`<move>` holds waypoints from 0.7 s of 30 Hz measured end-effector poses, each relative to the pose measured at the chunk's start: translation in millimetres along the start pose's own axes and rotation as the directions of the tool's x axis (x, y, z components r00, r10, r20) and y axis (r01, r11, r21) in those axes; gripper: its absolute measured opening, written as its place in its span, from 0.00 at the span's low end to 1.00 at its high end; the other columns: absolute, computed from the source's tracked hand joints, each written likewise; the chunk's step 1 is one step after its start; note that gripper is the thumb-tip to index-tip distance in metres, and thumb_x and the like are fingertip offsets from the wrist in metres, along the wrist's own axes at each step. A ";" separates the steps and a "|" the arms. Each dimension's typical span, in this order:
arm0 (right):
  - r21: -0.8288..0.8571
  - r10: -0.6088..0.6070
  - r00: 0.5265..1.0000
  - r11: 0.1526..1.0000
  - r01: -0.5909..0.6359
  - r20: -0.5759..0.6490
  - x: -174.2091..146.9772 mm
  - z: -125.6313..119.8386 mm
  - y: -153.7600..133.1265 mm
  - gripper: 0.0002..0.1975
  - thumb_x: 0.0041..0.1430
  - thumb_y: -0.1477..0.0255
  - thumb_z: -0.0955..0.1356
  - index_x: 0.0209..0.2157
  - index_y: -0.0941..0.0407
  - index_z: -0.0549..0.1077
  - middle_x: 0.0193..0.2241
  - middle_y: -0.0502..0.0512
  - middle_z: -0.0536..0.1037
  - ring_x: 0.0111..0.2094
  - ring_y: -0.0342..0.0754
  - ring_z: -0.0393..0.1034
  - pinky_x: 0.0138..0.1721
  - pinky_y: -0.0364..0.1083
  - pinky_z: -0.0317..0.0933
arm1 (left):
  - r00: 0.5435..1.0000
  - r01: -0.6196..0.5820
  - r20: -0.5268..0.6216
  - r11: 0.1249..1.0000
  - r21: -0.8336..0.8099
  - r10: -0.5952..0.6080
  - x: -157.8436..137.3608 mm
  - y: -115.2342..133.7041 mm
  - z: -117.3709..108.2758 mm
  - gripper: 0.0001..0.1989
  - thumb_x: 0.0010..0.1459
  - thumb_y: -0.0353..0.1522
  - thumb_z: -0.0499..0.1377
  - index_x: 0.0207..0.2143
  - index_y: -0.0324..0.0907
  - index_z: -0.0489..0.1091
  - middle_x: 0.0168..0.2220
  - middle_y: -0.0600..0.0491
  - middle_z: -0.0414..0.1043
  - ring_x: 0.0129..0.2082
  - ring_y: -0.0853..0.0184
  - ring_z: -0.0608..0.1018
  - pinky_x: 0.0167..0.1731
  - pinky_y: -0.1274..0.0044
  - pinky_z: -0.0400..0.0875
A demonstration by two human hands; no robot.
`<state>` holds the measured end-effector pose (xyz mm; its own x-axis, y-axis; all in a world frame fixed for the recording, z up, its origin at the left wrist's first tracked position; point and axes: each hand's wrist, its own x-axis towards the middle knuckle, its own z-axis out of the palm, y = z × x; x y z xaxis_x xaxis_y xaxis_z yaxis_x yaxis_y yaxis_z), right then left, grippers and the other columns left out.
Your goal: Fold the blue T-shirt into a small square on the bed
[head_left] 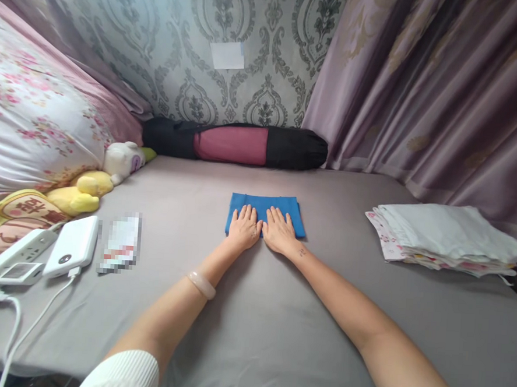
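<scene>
While both arms stretch out over the grey bed sheet (250, 333), the left hand (243, 227) and the right hand (278, 231) lie flat, palms down, side by side on a folded blue cloth (264, 208). Their fingers are straight and close together, gripping nothing, only pressing on the fabric. The cloth lies toward the far edge of the bed, near its middle, under the fingertips and reaching beyond them; the wrists rest on the sheet at its near edge. A pale bangle (201, 284) circles the left forearm. Near the left edge lie a white power bank (72, 246) and a power strip (11, 257); red characters show on a yellow cushion (23, 205) but cannot be read. By the right edge sits a stack of folded white cloths (448, 237).
</scene>
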<state>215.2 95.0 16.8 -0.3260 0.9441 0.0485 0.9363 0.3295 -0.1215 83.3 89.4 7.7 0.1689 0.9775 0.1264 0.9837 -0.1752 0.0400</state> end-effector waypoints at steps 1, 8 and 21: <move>0.001 -0.007 1.000 1.000 0.007 0.004 1.1 -2.7 0.0 0.27 0.67 0.68 0.53 0.63 0.66 0.55 0.64 0.63 0.51 0.64 0.55 0.42 0.63 0.57 0.37 | 1.000 -0.006 -0.009 1.000 -0.001 0.006 0.8 0.4 -2.1 0.27 0.66 0.39 0.38 0.61 0.33 0.56 0.64 0.39 0.53 0.65 0.55 0.55 0.60 0.61 0.49; -0.037 -0.081 0.990 0.996 0.077 -0.117 26.1 -11.6 11.7 0.25 0.66 0.70 0.54 0.61 0.63 0.60 0.63 0.61 0.54 0.64 0.53 0.42 0.63 0.56 0.35 | 0.993 0.012 -0.115 0.998 -0.055 -0.019 25.1 -2.3 -14.2 0.21 0.66 0.39 0.40 0.47 0.38 0.68 0.52 0.40 0.69 0.55 0.56 0.68 0.57 0.62 0.54; 0.008 -0.133 0.991 0.991 0.133 0.019 47.6 3.2 22.7 0.28 0.66 0.68 0.53 0.65 0.61 0.53 0.65 0.57 0.50 0.65 0.53 0.40 0.63 0.58 0.35 | 0.999 -0.046 0.005 0.996 -0.075 0.047 50.9 -14.2 10.6 0.27 0.65 0.40 0.39 0.63 0.42 0.54 0.65 0.48 0.54 0.65 0.55 0.54 0.61 0.54 0.46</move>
<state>220.5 147.5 13.2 -0.4501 0.8918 0.0456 0.8836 0.4521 -0.1220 78.5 142.9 3.1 0.2148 0.9689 0.1231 0.9675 -0.2283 0.1084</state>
